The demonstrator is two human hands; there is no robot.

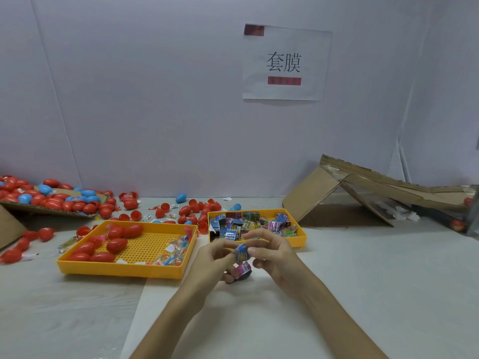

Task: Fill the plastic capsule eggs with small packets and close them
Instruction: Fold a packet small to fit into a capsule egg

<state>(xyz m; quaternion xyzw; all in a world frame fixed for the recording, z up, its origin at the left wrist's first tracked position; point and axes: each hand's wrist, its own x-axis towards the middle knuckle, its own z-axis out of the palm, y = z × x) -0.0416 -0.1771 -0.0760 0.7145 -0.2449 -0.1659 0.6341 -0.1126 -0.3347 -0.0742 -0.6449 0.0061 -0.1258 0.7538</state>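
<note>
The left hand (215, 257) and right hand (272, 255) meet just in front of the packet tray (300, 239). Both pinch a blue packet (242, 252) between their fingertips. A pink packet (243, 270) sits just beneath it, against the left hand's curled fingers. Red capsule eggs (116, 244) lie in the perforated tray (124, 272) left of the packet tray.

left hand (211, 257): bare | right hand (274, 255): bare | forearms (178, 309): bare, unsleeved

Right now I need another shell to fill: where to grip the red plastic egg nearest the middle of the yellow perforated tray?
Probably pinch the red plastic egg across its narrow middle from above: it lies on its side, yellow perforated tray bare beside it.
</note>
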